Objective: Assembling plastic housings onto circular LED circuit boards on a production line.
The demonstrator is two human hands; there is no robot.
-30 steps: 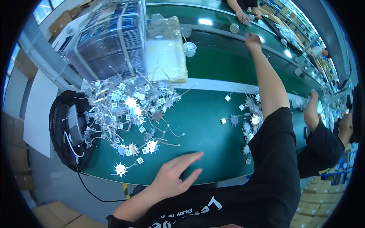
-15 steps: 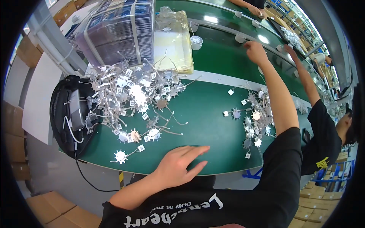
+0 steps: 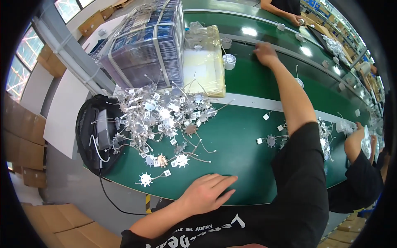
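Observation:
My left hand [image 3: 211, 191] rests by the near edge of the green table [image 3: 235, 161], fingers stretched out and holding nothing. My right hand [image 3: 266, 54] reaches far out over the dark green conveyor belt [image 3: 248, 78]; its fingers are smeared by motion, and whether they hold anything is hidden. To its left a white round plastic housing [image 3: 229, 62] stands on the belt. Another white round part [image 3: 299, 83] lies just right of my right forearm. Left of centre lies a large heap of silvery gear-shaped plates with wires and small white tags [image 3: 165, 118]. A similar plate [image 3: 271, 141] lies near my right upper arm.
A tall strapped stack of clear plastic trays [image 3: 144, 49] and a yellow wrapped pack [image 3: 206, 74] stand at the back left. A black mesh bag [image 3: 89, 132] holds a silver device. Co-workers' hands [image 3: 295, 20] show at the far side, and another person [image 3: 357, 177] sits at right.
The view has shifted, so the table sits lower and further right. My right hand has moved left over the belt. The neighbour at right has drawn an arm back from the belt.

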